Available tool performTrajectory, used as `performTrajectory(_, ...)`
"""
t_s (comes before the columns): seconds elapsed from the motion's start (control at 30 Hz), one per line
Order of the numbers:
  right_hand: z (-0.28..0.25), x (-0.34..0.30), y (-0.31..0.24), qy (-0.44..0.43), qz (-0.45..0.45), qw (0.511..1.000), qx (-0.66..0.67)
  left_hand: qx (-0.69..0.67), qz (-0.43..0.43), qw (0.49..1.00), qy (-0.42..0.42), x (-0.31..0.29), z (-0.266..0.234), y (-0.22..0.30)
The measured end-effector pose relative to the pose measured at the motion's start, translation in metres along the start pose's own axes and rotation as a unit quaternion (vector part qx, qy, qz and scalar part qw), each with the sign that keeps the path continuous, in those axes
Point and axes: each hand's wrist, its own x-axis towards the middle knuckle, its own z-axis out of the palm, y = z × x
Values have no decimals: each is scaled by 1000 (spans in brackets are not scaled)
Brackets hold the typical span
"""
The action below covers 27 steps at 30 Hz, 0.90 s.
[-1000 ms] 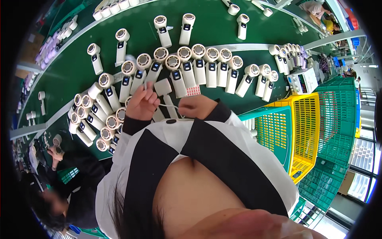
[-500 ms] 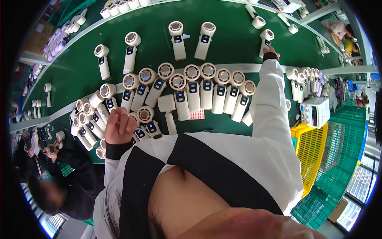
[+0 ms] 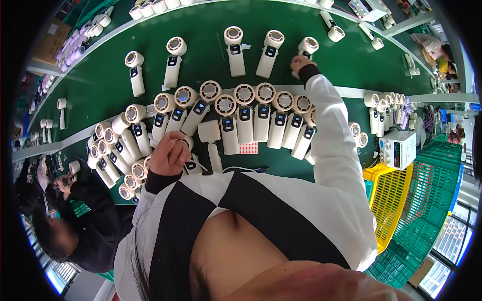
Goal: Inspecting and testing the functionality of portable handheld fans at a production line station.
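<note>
At the far right of a spaced-out row, my right hand (image 3: 303, 64) is closed round the handle of a white handheld fan (image 3: 308, 44). Its round head points away from me, and my fingers hide most of the handle. Left of it in that row lie other fans, among them one close by (image 3: 268, 54). My left hand (image 3: 170, 154) hovers over the near cluster, fingers curled; whether anything is in them is hidden. Partly covered by that hand is a fan (image 3: 192, 166). Beside it lies a fan with a plain round head (image 3: 210, 131), its display side not showing.
An arc of fans with lit displays (image 3: 244, 118) spans the green table (image 3: 201, 65). More fans crowd at left (image 3: 108, 150). A white boxed instrument (image 3: 399, 149) stands at right above a yellow crate (image 3: 389, 200) and green crates (image 3: 432, 185). A co-worker in black (image 3: 95, 215) sits at left.
My right hand has moved left with the fan, bringing it close to the fan beside it. My left hand has shifted right, over a fan in the near cluster. The view has shifted slightly.
</note>
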Motion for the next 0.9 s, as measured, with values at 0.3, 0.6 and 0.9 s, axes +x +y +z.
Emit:
performTrajectory(0.3,13,13,-68,-84,-45,985,142,8,12,1000,7,-14,-18,4)
performTrajectory(0.6,36,47,-108,32,-30,996,-76,40,-19,999,1,-6,-24,-6)
performTrajectory(0.9,48,85,-87,17,-65,975,-209,-47,-53,996,47,-16,-15,-4)
